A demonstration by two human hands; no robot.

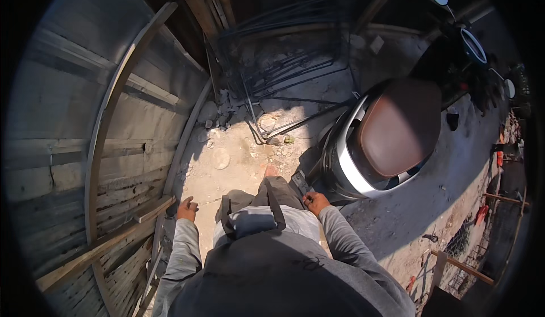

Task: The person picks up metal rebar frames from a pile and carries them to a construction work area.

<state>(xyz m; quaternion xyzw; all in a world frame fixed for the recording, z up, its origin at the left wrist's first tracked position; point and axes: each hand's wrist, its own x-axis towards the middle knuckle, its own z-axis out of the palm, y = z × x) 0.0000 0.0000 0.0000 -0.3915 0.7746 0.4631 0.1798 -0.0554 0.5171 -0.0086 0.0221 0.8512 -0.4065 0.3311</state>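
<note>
My left hand (pixel 187 209) hangs by my left side, near the plank wall. Its fingers are loosely bent and apart, with nothing seen in them. On the other side, my right hand (pixel 315 202) is closed with the fingers curled in. Whatever it may hold is hidden. Just beyond it is a small dark flat part (pixel 299 182) at the back of a parked motor scooter (pixel 345 172); I cannot tell whether the hand touches it. The scooter has a brown seat (pixel 403 126) and a pale rear rail, with round mirrors farther off.
Dark metal frames (pixel 289 75) lean at the far end, some legs reaching the sunlit dirt floor (pixel 221 180). Rubble (pixel 224 112) lies by the left wall (pixel 130 146) of boards and sheet metal. Wooden bars (pixel 462 267) stand at the lower right.
</note>
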